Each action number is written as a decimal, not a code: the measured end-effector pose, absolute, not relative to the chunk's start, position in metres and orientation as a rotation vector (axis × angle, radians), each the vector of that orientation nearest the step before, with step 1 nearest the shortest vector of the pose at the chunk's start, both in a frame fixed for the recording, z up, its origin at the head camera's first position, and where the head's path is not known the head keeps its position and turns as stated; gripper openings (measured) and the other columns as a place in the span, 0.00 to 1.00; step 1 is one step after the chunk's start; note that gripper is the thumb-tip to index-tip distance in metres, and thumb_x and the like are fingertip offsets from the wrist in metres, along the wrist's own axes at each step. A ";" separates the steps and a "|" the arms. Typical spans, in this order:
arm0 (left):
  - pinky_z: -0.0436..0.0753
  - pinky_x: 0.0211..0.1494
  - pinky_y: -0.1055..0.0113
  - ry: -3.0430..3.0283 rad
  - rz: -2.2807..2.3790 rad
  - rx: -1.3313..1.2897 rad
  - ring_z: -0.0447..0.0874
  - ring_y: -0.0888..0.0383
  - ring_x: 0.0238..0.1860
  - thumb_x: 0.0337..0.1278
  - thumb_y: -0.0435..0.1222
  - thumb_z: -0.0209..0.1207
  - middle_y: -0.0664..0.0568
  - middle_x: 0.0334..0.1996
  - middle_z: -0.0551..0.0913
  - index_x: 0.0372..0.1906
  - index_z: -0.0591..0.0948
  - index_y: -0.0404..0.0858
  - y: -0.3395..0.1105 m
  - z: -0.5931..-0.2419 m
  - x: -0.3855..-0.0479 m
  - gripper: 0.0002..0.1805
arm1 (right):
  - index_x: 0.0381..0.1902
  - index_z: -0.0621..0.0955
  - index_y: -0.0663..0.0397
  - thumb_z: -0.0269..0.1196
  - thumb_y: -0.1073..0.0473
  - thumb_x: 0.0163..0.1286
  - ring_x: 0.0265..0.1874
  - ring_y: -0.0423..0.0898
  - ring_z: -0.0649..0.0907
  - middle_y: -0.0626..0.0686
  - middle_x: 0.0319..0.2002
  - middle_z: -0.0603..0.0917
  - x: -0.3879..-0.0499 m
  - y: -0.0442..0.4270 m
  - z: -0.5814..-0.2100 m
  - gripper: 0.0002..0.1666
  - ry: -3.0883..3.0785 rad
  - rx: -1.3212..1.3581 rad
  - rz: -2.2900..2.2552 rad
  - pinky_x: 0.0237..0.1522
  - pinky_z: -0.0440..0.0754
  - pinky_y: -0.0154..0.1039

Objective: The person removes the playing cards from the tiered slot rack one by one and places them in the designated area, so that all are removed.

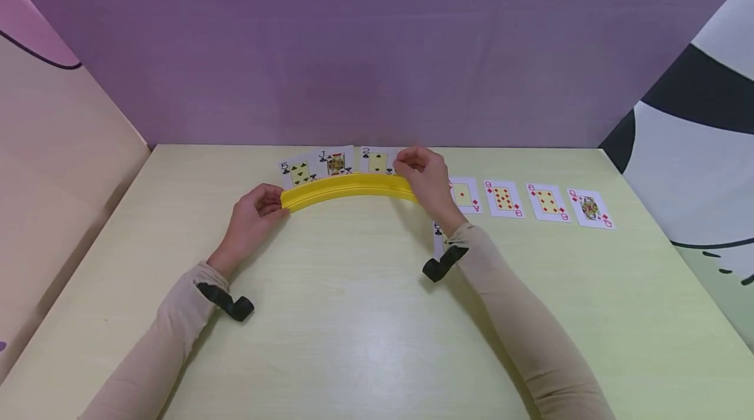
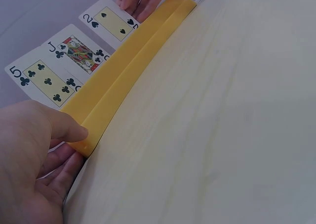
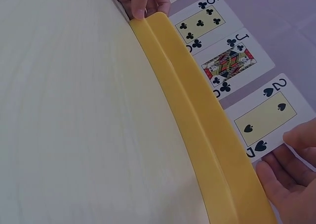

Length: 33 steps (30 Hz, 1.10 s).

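Observation:
A curved yellow playing-card holder [image 1: 350,186] lies across the far middle of the table. My left hand [image 1: 252,218] pinches its left end, thumb on the near side in the left wrist view. Standing in the holder are the five of clubs [image 2: 47,80] and, partly overlapping it, the jack of clubs [image 3: 229,63]. To their right is the two of spades [image 3: 266,116], its lower edge at the holder. My right hand [image 1: 429,181] pinches that two by its right side. The holder's right end is partly hidden behind this hand in the head view.
Right of the holder a row of diamond cards lies face up: an ace [image 1: 465,195], a nine [image 1: 503,199], a six [image 1: 548,203] and a queen [image 1: 591,209]. Another black-suited card [image 1: 438,241] lies partly under my right wrist. A purple wall [image 1: 377,47] rises behind the table.

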<state>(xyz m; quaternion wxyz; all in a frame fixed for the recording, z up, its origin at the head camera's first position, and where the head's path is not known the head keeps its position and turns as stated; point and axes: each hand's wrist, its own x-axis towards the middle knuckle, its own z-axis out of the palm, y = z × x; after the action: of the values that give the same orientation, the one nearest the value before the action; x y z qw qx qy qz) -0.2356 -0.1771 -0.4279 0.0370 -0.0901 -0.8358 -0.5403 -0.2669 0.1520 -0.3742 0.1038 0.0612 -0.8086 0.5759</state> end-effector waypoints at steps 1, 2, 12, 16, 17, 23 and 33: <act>0.81 0.52 0.79 -2.566 -1.665 -0.272 0.79 0.47 0.51 0.60 0.25 0.64 0.39 0.50 0.79 0.56 0.75 0.29 -0.177 -0.428 -0.235 0.19 | 0.46 0.82 0.60 0.64 0.61 0.71 0.41 0.48 0.81 0.57 0.43 0.84 -0.267 0.152 -0.375 0.09 -2.386 0.178 1.697 0.45 0.82 0.30; 0.80 0.52 0.80 -2.566 -1.669 -0.270 0.79 0.47 0.51 0.61 0.26 0.64 0.38 0.50 0.79 0.56 0.75 0.29 -0.177 -0.427 -0.235 0.19 | 0.46 0.82 0.60 0.64 0.61 0.71 0.41 0.47 0.82 0.57 0.43 0.84 -0.267 0.152 -0.375 0.09 -2.387 0.175 1.695 0.45 0.83 0.30; 0.81 0.52 0.80 -2.552 -1.697 -0.280 0.79 0.46 0.51 0.60 0.26 0.64 0.37 0.51 0.79 0.56 0.75 0.28 -0.176 -0.426 -0.235 0.19 | 0.49 0.80 0.65 0.63 0.62 0.72 0.41 0.48 0.82 0.59 0.43 0.84 -0.268 0.153 -0.376 0.13 -2.366 0.180 1.706 0.45 0.84 0.29; 0.81 0.52 0.79 -2.562 -1.666 -0.272 0.79 0.48 0.51 0.60 0.26 0.64 0.39 0.50 0.79 0.56 0.75 0.29 -0.176 -0.426 -0.234 0.19 | 0.48 0.81 0.65 0.64 0.63 0.71 0.40 0.49 0.83 0.59 0.43 0.84 -0.267 0.153 -0.375 0.11 -2.351 0.204 1.705 0.45 0.84 0.29; 0.81 0.52 0.79 -2.565 -1.660 -0.269 0.79 0.48 0.50 0.60 0.26 0.64 0.39 0.50 0.79 0.56 0.75 0.30 -0.176 -0.426 -0.234 0.19 | 0.47 0.81 0.64 0.64 0.63 0.71 0.40 0.49 0.83 0.60 0.42 0.84 -0.266 0.153 -0.375 0.11 -2.348 0.208 1.702 0.44 0.84 0.29; 0.81 0.52 0.79 -2.566 -1.655 -0.262 0.79 0.49 0.51 0.60 0.26 0.64 0.40 0.50 0.79 0.56 0.75 0.31 -0.177 -0.425 -0.234 0.19 | 0.47 0.81 0.63 0.63 0.63 0.71 0.41 0.50 0.84 0.60 0.43 0.85 -0.267 0.154 -0.370 0.10 -2.332 0.223 1.697 0.46 0.85 0.31; 0.81 0.52 0.79 -2.581 -1.657 -0.252 0.79 0.48 0.50 0.61 0.27 0.63 0.40 0.51 0.79 0.56 0.76 0.31 -0.178 -0.427 -0.235 0.19 | 0.48 0.79 0.67 0.63 0.65 0.71 0.42 0.53 0.84 0.63 0.43 0.83 -0.258 0.164 -0.355 0.11 -2.243 0.221 1.798 0.48 0.87 0.37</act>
<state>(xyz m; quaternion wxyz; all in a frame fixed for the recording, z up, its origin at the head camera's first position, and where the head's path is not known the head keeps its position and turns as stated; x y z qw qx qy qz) -0.2353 -0.1779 -0.4273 0.0320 -0.0817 -0.8382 -0.5382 -0.2578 0.1641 -0.3551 0.1288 0.0760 -0.7716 0.6183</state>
